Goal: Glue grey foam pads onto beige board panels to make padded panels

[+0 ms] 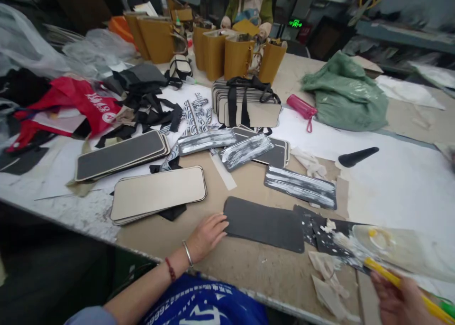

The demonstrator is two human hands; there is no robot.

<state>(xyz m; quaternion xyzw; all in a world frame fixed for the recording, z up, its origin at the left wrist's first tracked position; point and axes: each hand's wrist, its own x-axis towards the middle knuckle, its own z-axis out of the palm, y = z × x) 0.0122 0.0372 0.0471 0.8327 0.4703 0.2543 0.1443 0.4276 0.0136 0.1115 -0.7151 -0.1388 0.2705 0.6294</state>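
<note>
My left hand (208,237) rests on the table with its fingers stretched out, the tips at the left edge of a plain dark grey panel (265,223). In the lower right, my right hand (401,299) is closed around the yellow handle of a brush (382,270). White paste covers the brush head, which is over black scraps (332,237) spotted with white, beside a shallow translucent tray (408,249). Above the plain panel lie several dark strips streaked with white, among them a right one (300,187), a middle one (248,151) and a left one (207,141).
To the left are a stack of beige panels (159,192) and a grey-topped stack (121,156). A strapped bundle (249,106), pink pouch (301,106), green bag (350,92) and black tapered object (358,157) lie farther back. Beyond the tan bags (215,54) is another person (249,7).
</note>
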